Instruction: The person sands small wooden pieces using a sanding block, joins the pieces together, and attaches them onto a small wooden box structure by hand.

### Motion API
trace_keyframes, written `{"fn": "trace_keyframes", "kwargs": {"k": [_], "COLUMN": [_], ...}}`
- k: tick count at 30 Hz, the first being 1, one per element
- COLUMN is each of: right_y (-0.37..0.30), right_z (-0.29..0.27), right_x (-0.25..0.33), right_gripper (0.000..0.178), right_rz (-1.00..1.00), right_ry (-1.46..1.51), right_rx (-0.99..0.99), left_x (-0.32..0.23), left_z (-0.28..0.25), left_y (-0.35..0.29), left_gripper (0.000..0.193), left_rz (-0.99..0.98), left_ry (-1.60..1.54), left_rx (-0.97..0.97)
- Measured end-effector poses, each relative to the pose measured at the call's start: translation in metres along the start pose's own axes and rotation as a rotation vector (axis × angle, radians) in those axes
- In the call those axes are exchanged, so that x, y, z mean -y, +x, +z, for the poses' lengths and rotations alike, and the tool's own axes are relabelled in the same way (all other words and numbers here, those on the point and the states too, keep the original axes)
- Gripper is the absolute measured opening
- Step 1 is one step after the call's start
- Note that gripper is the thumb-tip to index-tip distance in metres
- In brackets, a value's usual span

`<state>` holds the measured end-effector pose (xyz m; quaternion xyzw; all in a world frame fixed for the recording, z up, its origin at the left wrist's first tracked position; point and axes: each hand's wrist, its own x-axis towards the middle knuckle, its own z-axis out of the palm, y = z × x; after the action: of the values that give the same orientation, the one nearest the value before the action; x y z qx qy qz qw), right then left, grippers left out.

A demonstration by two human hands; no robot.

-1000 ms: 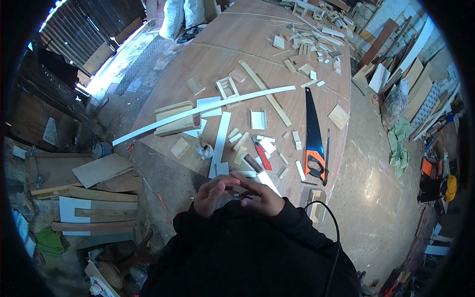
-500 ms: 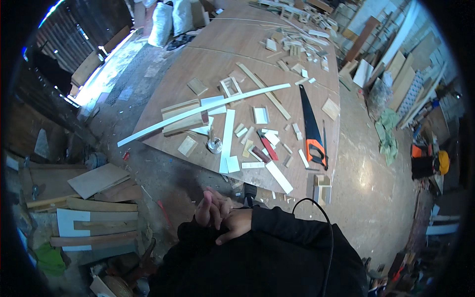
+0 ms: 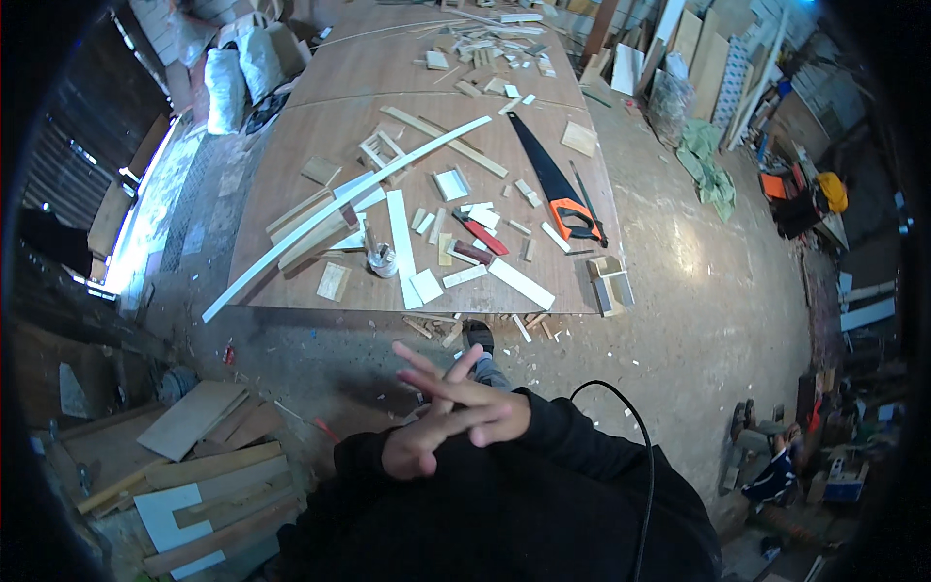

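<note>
My two hands are crossed in front of my chest over my black sleeves, holding nothing. My left hand [image 3: 419, 448] lies underneath, its fingers pointing up and right. My right hand [image 3: 490, 415] lies across it, fingers spread toward the upper left. Both are above the bare concrete floor, short of the near edge of a big brown plywood sheet [image 3: 320, 107]. On the sheet lie a handsaw with an orange handle [image 3: 558, 194], a long white strip [image 3: 339, 209], a small metal can [image 3: 382, 259], a red tool [image 3: 482, 236] and several wood offcuts.
A black cable [image 3: 635, 456] loops over my right shoulder. My shoe [image 3: 477, 337] shows near the sheet's edge. Boards are stacked at the lower left [image 3: 194, 466], white sacks stand at the far left [image 3: 225, 87], and a small wooden box [image 3: 608, 283] sits at the sheet's right corner.
My hands were together close to the sheet's near edge; now they are drawn back toward my chest, crossed with fingers spread. The sheet looks farther away.
</note>
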<state>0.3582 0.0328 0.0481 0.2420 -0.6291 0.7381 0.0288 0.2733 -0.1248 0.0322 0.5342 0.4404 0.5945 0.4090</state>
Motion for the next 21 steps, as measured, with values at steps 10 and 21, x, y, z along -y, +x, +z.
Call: {"fn": "trace_keyframes", "kwargs": {"k": [10,21], "right_y": [0.006,-0.021], "right_z": [0.030,-0.016], "right_x": [0.058,0.013], "right_gripper": [0.095,0.060], "right_rz": [-0.213,-0.024], "right_ry": [0.039,0.099], "right_rx": [0.122,-0.088], "left_x": [-0.067,-0.006], "left_z": [0.028,0.022], "left_y": [0.038,0.070], "left_gripper": [0.081,0.071], "left_rz": [0.510,-0.080], "left_ry": [-0.169,-0.195], "left_rx": [0.343,0.068]}}
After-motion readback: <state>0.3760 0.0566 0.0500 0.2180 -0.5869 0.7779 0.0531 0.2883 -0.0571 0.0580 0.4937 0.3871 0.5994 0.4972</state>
